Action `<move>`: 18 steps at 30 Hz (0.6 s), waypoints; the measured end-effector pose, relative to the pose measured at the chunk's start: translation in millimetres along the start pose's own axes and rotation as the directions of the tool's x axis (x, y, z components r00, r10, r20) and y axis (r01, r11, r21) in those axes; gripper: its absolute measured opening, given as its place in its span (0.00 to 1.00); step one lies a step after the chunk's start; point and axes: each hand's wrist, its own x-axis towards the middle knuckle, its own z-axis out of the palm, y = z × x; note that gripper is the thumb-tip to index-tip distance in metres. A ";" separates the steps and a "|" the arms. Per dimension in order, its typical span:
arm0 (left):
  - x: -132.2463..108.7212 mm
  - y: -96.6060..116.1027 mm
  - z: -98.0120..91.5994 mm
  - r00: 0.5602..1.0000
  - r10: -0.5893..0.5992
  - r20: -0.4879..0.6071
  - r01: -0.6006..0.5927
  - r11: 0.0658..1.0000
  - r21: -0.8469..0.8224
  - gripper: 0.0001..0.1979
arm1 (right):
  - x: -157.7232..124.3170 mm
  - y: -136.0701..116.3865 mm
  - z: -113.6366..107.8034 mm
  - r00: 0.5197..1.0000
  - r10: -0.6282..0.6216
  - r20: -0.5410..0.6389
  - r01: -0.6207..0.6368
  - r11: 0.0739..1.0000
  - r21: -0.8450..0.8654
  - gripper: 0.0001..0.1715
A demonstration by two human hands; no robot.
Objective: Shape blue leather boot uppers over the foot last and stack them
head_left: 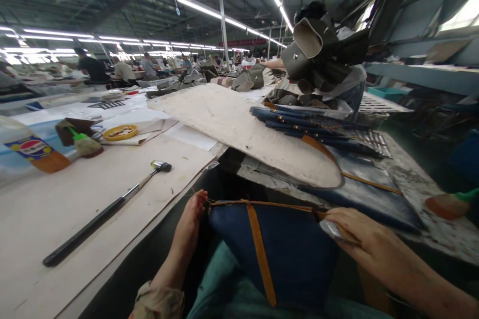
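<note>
A dark blue bag piece with a tan strap down its middle and tan trim along its top edge rests on my lap. My left hand grips its upper left corner, fingers closed over the trim. My right hand pinches the upper right corner, thumb pressed on top. A hammer with a black handle and a metal head lies on the table to the left, apart from both hands.
A worn white board leans across the bench ahead, with a stack of blue pieces and grey leather pieces beyond it. Glue brushes, a yellow dish and a bottle sit left. Other workers are far back.
</note>
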 end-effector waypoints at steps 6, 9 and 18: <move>-12.0 13.3 -9.5 0.960 0.275 0.056 -0.276 0.888 0.367 0.13 | -76.4 39.9 61.5 0.929 0.369 0.020 -0.364 0.904 0.225 0.22; -33.4 31.3 -3.8 0.863 0.459 0.210 -0.496 0.695 0.521 0.17 | -95.0 37.8 83.6 0.842 0.538 0.033 -0.505 0.765 0.400 0.26; -90.7 24.5 90.4 0.440 0.317 0.840 -0.874 0.366 0.319 0.15 | -50.1 15.5 74.5 0.721 0.686 -0.097 -0.552 0.653 0.518 0.25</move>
